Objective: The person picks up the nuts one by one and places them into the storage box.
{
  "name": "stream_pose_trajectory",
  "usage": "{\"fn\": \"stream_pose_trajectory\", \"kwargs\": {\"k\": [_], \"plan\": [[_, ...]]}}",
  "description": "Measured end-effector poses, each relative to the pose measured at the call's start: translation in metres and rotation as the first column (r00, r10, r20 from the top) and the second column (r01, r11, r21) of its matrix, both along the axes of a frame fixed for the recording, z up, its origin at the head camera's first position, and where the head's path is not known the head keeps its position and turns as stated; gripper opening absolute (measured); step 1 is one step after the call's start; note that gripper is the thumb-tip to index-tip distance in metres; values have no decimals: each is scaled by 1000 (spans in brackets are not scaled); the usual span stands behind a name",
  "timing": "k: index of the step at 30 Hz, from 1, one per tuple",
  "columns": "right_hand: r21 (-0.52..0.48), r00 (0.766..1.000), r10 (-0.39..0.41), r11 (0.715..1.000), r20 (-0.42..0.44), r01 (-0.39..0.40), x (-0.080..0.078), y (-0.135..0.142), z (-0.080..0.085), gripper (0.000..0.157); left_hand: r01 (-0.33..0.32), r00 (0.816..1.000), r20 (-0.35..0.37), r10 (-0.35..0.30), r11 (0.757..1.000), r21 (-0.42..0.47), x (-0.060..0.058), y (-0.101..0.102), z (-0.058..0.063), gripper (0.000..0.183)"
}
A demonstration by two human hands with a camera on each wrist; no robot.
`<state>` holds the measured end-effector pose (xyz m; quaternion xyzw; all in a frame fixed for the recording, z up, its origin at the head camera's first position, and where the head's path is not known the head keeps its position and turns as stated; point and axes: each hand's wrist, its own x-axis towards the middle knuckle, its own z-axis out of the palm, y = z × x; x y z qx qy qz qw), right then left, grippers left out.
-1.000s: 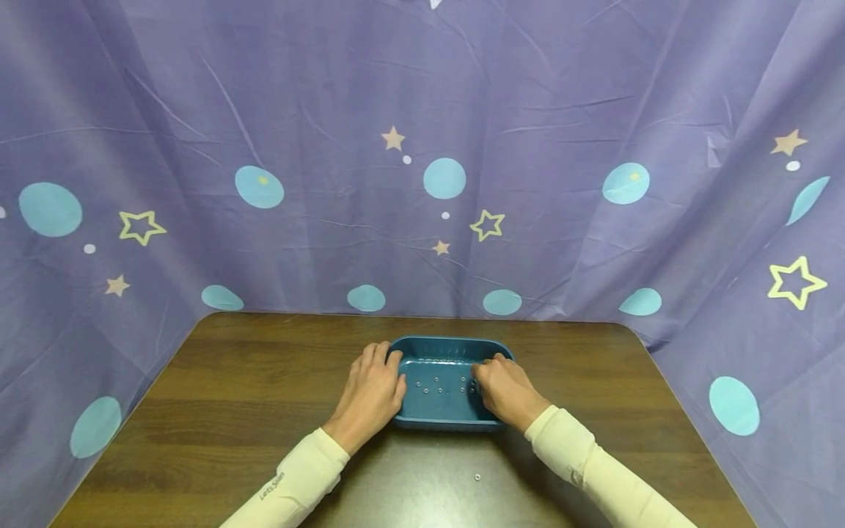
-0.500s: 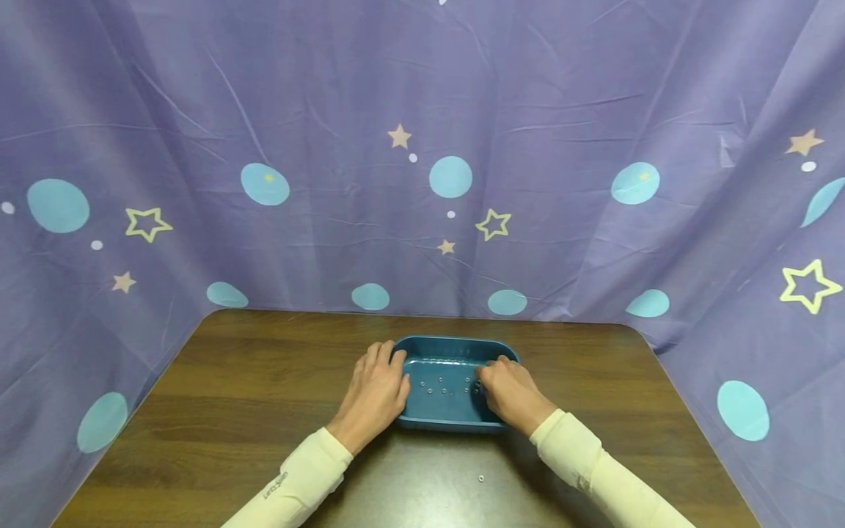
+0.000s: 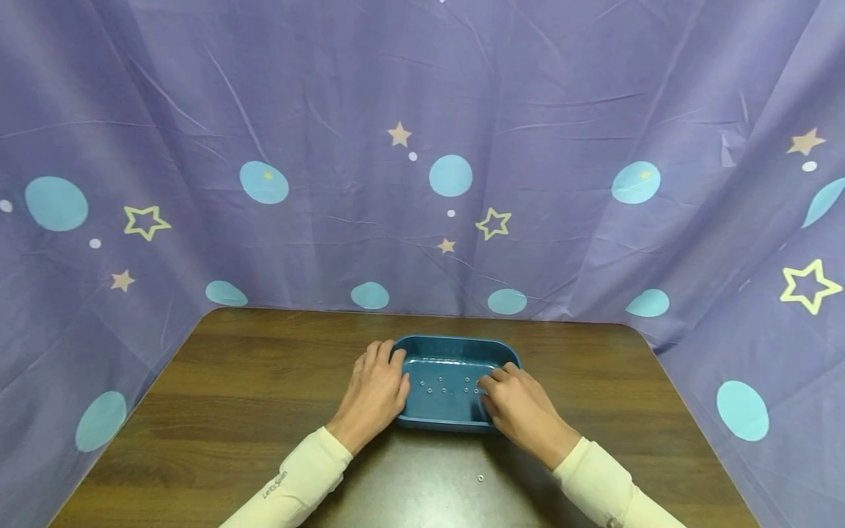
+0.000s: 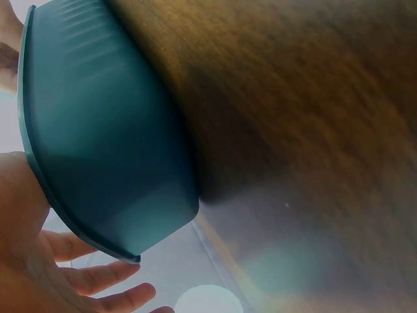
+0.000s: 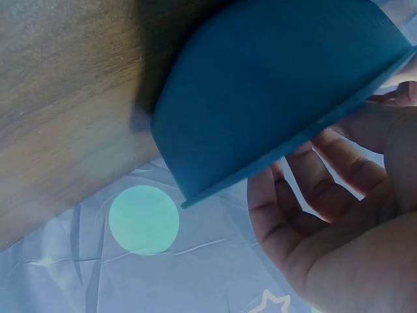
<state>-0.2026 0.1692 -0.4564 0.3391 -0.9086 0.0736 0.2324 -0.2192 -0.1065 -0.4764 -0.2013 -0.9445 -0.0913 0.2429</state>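
A teal rectangular tray stands on the table with several small metal rings or nuts scattered on its floor. My left hand rests over the tray's left rim; in the left wrist view its fingers are spread and nearly straight beyond the rim. Over the right rim reaches my right hand, its loosely bent fingers just above the rightmost of these pieces. The right wrist view has the bent fingers behind the tray wall, which partly hides them. Nothing shows between them.
One more small metal ring or nut lies on the brown wooden table, in front of the tray. A purple curtain with stars and blue dots hangs behind the table and along both sides.
My right hand has drawn back slightly to the right and its fingers have loosened, showing more of the small pieces at the tray's right. The left hand stays on the rim.
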Motion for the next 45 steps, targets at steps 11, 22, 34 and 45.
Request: {"fn": "stream_pose_trajectory", "kwargs": {"k": [11, 22, 34, 45], "plan": [[-114, 997, -74, 991, -17, 72, 10, 15, -10, 19, -11, 1000, -6, 11, 1000, 18, 0, -3, -4, 38], [-174, 977, -208, 961, 44, 213, 10, 39, -26, 34, 82, 993, -86, -77, 995, 54, 14, 9, 12, 33], [-214, 976, -217, 952, 27, 218, 6, 48, -30, 40, 164, 981, -107, -161, 986, 15, 34, 26, 24, 31], [-207, 976, -214, 954, 32, 216, 5, 52, -31, 42, 232, 970, -76, -232, 973, -11, 56, 39, 25, 29]]}}
